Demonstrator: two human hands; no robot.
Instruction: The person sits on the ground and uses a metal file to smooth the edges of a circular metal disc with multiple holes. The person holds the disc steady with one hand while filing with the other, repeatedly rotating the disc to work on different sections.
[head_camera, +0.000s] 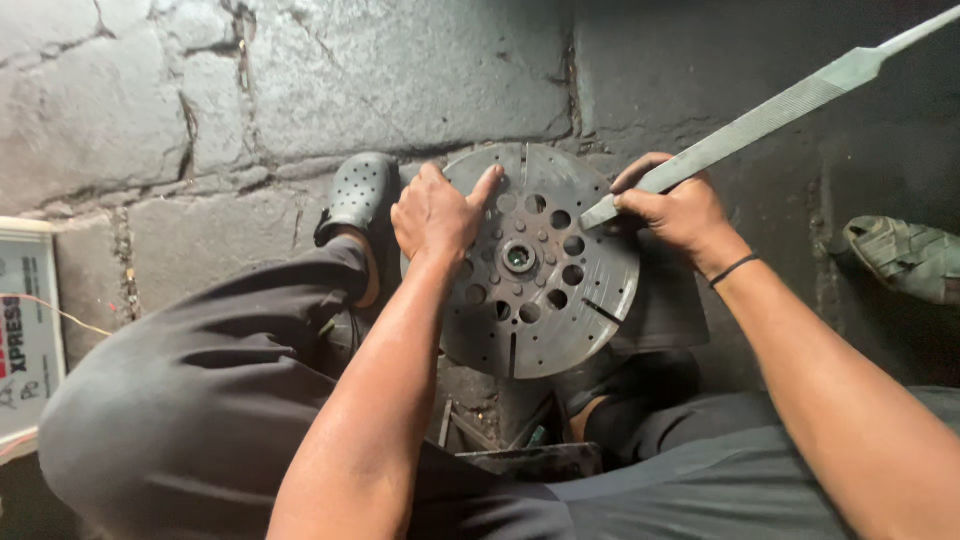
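Under the right hand (678, 212), file (760, 120) tip hidden.

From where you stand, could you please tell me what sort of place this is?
Probably a small, informal metalworking or repair spot at ground level. The person squats on a cracked stone floor, the left hand steadying a perforated metal disc while the right hand holds a long flat file.

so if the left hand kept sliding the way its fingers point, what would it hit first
Probably the tip of the metal file held in the right hand. The left hand lies on the round perforated metal disc, fingers pointing across its upper edge toward that tip, though depth is uncertain.
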